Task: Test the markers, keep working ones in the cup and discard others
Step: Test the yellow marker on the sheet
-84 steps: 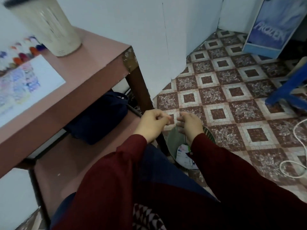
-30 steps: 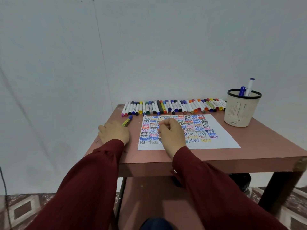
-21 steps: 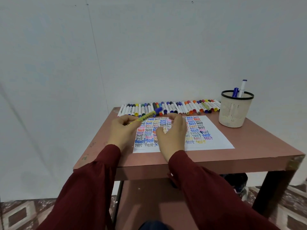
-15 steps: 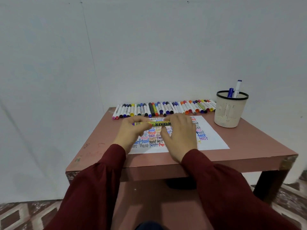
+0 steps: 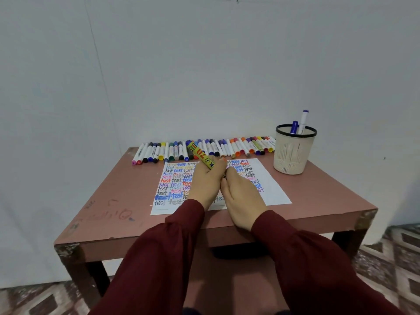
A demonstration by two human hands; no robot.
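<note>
The yellow marker point(image 5: 201, 155) is gripped by the left hand point(image 5: 204, 185), with the fingers curled round its lower half. Its upper end is tilted toward the upper left, over the row of markers point(image 5: 238, 147). The right hand point(image 5: 242, 198) lies against the left, and its fingertips point(image 5: 228, 170) are placed at the marker's lower end. Whether that end is pinched cannot be told, as it is hidden between the hands.

This arrangement is judged to suit cap removal, with the barrel steadied by one hand and the cap pulled by the other. Both hands are held over the paper point(image 5: 272, 194) at frame centre, so that a test stroke can be made directly.

The paper is filled with the word "test" in many colours. On the marker's label a dark "R" can be read, but the red characters are unclear. The cup point(image 5: 293, 155), at the right of the table point(image 5: 113, 201), is seen to hold two markers point(image 5: 303, 120).
</note>
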